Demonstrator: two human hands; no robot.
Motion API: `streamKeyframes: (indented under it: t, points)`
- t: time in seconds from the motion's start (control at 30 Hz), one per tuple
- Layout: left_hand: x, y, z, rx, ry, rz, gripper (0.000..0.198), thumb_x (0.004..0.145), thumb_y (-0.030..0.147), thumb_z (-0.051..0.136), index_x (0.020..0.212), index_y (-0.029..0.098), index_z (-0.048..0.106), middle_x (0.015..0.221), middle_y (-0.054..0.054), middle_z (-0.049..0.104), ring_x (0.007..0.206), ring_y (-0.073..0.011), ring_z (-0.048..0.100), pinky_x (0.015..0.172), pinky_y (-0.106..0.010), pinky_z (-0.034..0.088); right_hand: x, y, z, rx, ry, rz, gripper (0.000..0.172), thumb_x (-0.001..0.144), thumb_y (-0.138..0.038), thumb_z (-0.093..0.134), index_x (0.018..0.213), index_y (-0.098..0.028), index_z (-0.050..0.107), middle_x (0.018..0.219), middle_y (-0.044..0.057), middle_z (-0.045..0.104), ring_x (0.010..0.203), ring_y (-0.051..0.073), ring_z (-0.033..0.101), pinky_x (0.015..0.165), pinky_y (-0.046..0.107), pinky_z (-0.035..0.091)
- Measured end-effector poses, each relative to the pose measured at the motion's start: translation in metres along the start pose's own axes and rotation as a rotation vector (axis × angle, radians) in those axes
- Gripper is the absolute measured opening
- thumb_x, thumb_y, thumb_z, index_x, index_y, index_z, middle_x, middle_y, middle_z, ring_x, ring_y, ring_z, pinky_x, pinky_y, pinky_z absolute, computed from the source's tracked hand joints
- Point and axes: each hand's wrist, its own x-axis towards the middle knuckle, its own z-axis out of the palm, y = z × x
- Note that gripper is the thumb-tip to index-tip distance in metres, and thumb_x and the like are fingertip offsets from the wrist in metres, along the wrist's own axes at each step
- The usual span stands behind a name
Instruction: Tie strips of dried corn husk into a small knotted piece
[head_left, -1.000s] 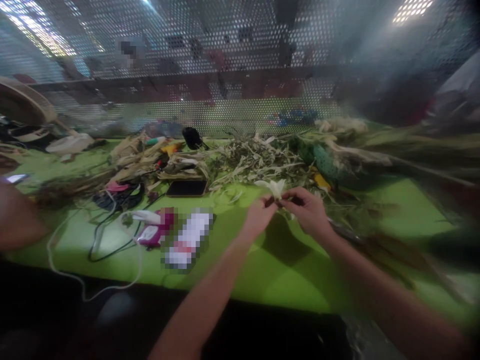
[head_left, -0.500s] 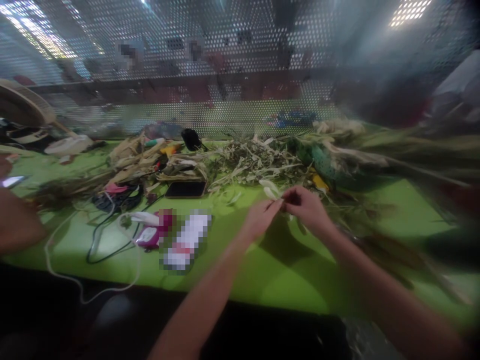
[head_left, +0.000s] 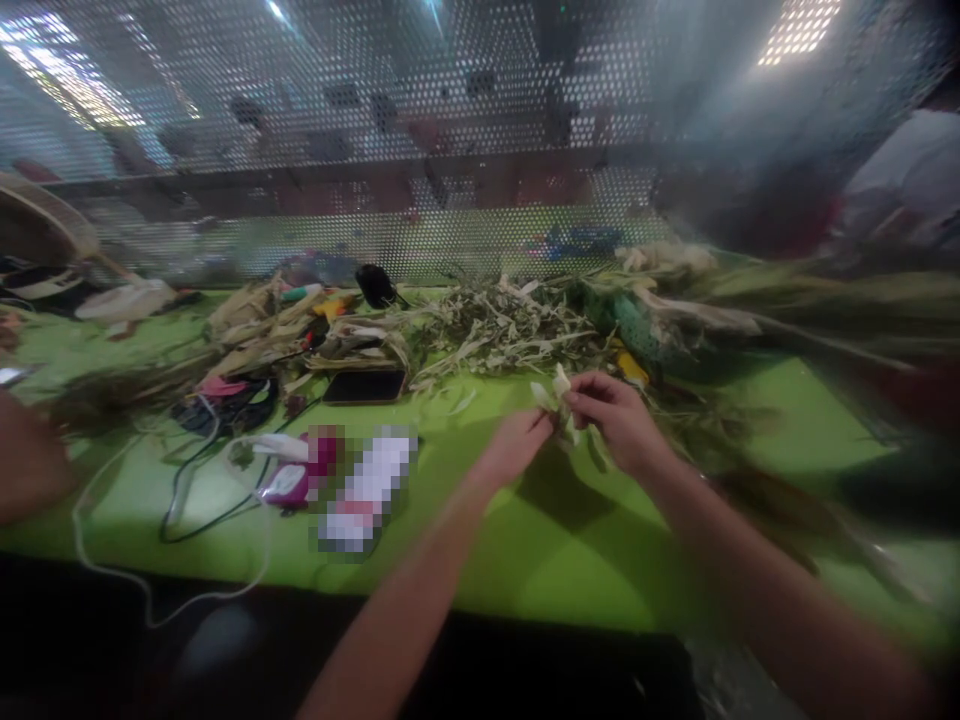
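Observation:
Above the green table, my left hand is closed on pale leaf strips with its fingertips pinched. My right hand pinches a pale folded piece of the same leafy material, close beside the left fingertips. Narrow greenish strips hang below the fingers. Just behind both hands lies a heap of dried, shredded leaves.
A dark phone, a magenta packet, a pixelated white item and looped cables lie left. A green basket with husks stands right. Another person's arm is at far left. A perforated screen rises behind.
My hands have moved slightly apart, and the right one now holds a pale piece upright. The whole view has shifted a little.

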Motion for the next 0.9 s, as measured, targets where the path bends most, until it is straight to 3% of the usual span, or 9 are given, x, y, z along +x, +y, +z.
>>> streamKeyframes:
  t: [0.2, 0.37, 0.5, 0.63, 0.77, 0.9]
  points:
    - [0.003, -0.011, 0.002, -0.084, 0.016, -0.096, 0.019, 0.086, 0.031, 0.05, 0.083, 0.018, 0.063, 0.086, -0.004, 0.066, 0.077, -0.0169, 0.054, 0.074, -0.03, 0.04, -0.001, 0.004, 0.001, -0.284, -0.108, -0.163, 0.015, 0.071, -0.028, 0.076, 0.081, -0.019, 0.07, 0.067, -0.001, 0.065, 0.057, 0.012, 0.055, 0.054, 0.025, 0.044]
    - [0.003, -0.007, 0.001, -0.253, 0.104, -0.125, 0.009, 0.079, 0.025, 0.052, 0.073, 0.018, 0.052, 0.068, 0.001, 0.052, 0.064, -0.0124, 0.044, 0.061, -0.026, 0.033, -0.001, 0.012, 0.0, -0.54, -0.055, -0.314, 0.01, 0.077, -0.023, 0.067, 0.086, -0.019, 0.071, 0.077, 0.001, 0.07, 0.071, 0.016, 0.062, 0.067, 0.028, 0.048]
    - [0.001, 0.001, -0.005, -0.396, 0.057, -0.08, 0.009, 0.079, 0.025, 0.049, 0.075, 0.018, 0.052, 0.069, 0.001, 0.051, 0.064, -0.0115, 0.045, 0.061, -0.024, 0.033, -0.001, 0.016, -0.002, -0.604, -0.023, -0.328, 0.013, 0.079, -0.022, 0.064, 0.09, -0.019, 0.069, 0.079, 0.002, 0.07, 0.07, 0.016, 0.063, 0.066, 0.028, 0.048]
    - [0.003, -0.003, -0.006, -0.379, 0.032, -0.067, 0.011, 0.073, 0.016, 0.047, 0.079, 0.017, 0.056, 0.071, 0.0, 0.053, 0.067, -0.0119, 0.047, 0.063, -0.024, 0.035, -0.002, 0.016, -0.001, -0.634, 0.033, -0.377, 0.009, 0.079, -0.024, 0.065, 0.087, -0.019, 0.066, 0.075, 0.001, 0.068, 0.067, 0.015, 0.061, 0.063, 0.026, 0.048]
    - [0.006, -0.009, -0.005, -0.335, 0.034, -0.025, 0.013, 0.077, 0.017, 0.05, 0.086, 0.017, 0.059, 0.08, -0.001, 0.06, 0.074, -0.0136, 0.052, 0.071, -0.026, 0.039, -0.004, 0.016, 0.0, -0.667, 0.062, -0.41, 0.006, 0.079, -0.021, 0.062, 0.085, -0.02, 0.066, 0.075, 0.001, 0.067, 0.067, 0.014, 0.061, 0.064, 0.026, 0.048]
    - [0.008, -0.01, -0.005, -0.198, 0.111, 0.036, 0.011, 0.08, 0.019, 0.056, 0.089, 0.017, 0.062, 0.09, -0.004, 0.065, 0.086, -0.0175, 0.056, 0.083, -0.03, 0.042, -0.005, 0.013, -0.001, -0.735, 0.037, -0.448, 0.013, 0.082, -0.019, 0.06, 0.089, -0.02, 0.071, 0.082, 0.002, 0.07, 0.073, 0.016, 0.064, 0.07, 0.029, 0.05]
